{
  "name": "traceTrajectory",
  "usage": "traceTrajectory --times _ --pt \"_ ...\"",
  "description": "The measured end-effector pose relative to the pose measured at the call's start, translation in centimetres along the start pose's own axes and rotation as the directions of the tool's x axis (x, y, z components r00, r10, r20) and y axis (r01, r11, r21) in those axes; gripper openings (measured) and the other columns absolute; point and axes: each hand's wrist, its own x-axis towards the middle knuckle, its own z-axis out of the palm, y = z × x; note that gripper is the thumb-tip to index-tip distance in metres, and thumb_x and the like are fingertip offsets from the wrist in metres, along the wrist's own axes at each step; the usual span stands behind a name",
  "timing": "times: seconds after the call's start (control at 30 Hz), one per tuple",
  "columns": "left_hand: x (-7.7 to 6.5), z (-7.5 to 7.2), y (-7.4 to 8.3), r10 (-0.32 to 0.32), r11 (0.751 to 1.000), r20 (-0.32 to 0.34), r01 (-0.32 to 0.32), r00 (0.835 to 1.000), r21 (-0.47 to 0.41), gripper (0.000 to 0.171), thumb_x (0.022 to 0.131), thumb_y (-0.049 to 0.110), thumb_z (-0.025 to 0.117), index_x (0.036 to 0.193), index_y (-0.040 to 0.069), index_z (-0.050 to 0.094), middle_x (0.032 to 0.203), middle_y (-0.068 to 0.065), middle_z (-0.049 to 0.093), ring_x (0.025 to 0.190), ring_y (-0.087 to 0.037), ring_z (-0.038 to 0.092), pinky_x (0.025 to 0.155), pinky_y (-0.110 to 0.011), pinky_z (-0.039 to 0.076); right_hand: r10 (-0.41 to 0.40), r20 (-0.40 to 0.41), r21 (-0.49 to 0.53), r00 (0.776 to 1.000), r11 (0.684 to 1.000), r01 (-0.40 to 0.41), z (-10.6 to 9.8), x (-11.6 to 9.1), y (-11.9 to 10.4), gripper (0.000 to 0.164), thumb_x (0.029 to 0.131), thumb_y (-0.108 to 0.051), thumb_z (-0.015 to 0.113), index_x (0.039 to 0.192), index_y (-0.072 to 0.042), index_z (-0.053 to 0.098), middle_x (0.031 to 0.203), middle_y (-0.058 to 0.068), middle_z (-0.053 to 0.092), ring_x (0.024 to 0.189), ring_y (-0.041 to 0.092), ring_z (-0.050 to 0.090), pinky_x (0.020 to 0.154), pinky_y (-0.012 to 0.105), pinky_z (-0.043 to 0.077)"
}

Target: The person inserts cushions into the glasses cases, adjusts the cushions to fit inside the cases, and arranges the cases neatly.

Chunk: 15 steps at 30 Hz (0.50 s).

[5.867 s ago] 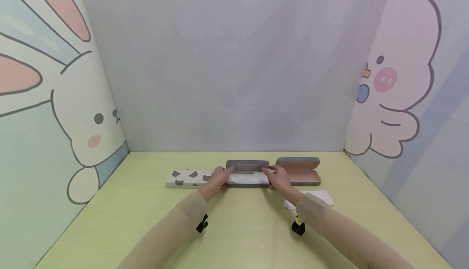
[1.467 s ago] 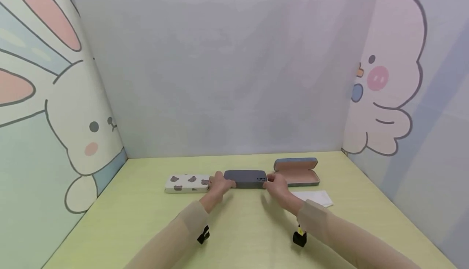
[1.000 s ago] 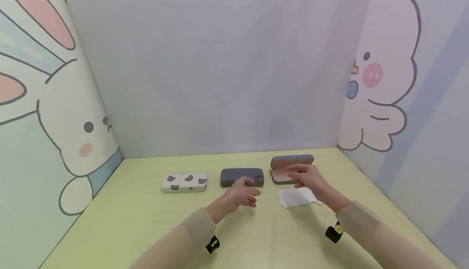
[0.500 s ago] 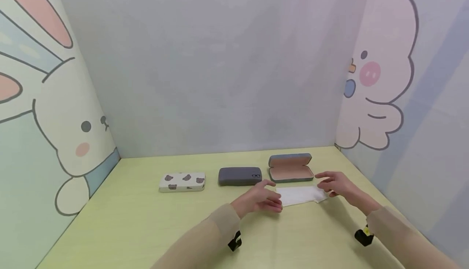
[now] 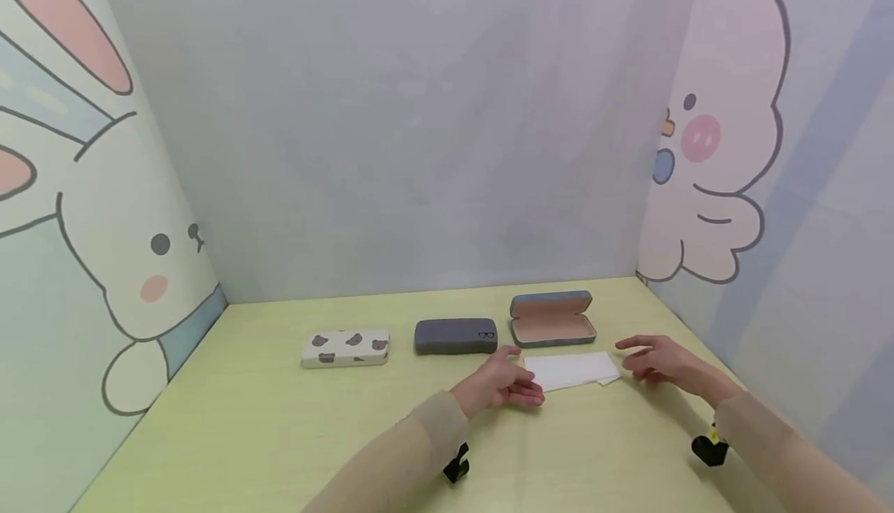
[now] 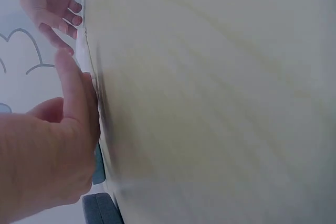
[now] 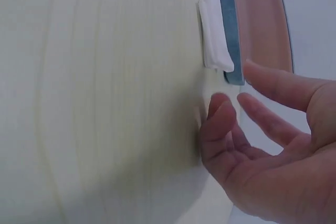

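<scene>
A folded white cloth [image 5: 569,371] lies flat on the table. At its left end is my left hand [image 5: 504,381], fingers extended and thumb pointing up; whether it touches the cloth is unclear. Off the right end, my right hand [image 5: 660,362] hovers with loosely bent fingers and nothing in them. The right wrist view shows a gap between those fingertips and the cloth [image 7: 212,35]. Behind the cloth stands a blue-grey glasses case [image 5: 552,330], lid raised, pinkish lining bare. Left of it sits a closed dark grey glasses case [image 5: 447,336] with a small glasses mark.
A white case with bear-head prints [image 5: 345,348] lies closed farther left on the pale yellow-green table [image 5: 279,435]. A grey backdrop [image 5: 419,148] rises behind the table, with cartoon-printed panels at both sides.
The dark grey case, earlier open with white cloth inside, got its lid closed. Both hands then left it and moved right, to either end of the loose cloth.
</scene>
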Motion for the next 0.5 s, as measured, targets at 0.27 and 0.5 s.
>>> traceTrajectory --times 0.27,0.5 --pt "0.3 0.2 -0.4 -0.006 1.000 0.000 0.006 1.000 0.014 0.064 0.092 -0.007 0.052 0.149 0.008 0.026 0.089 -0.031 0.070 0.071 -0.033 0.072 0.071 -0.047 0.061 -0.029 0.130 0.052 0.991 0.998 0.022 -0.5 0.8 1.1 0.061 0.094 -0.020 0.062 0.142 0.006 0.036 0.097 0.003 0.064 0.070 0.012 0.057 0.058 0.022 0.048" --pt "0.8 0.3 -0.2 -0.004 0.999 0.012 0.003 1.000 0.044 0.057 0.094 -0.006 0.049 0.146 0.006 0.030 0.089 -0.032 0.070 0.077 -0.038 0.073 0.071 -0.046 0.061 -0.045 0.147 0.035 0.988 0.999 0.040 -0.1 1.3 0.8 0.059 0.092 -0.020 0.065 0.139 0.005 0.040 0.094 0.003 0.062 0.063 0.012 0.055 0.052 0.021 0.043"
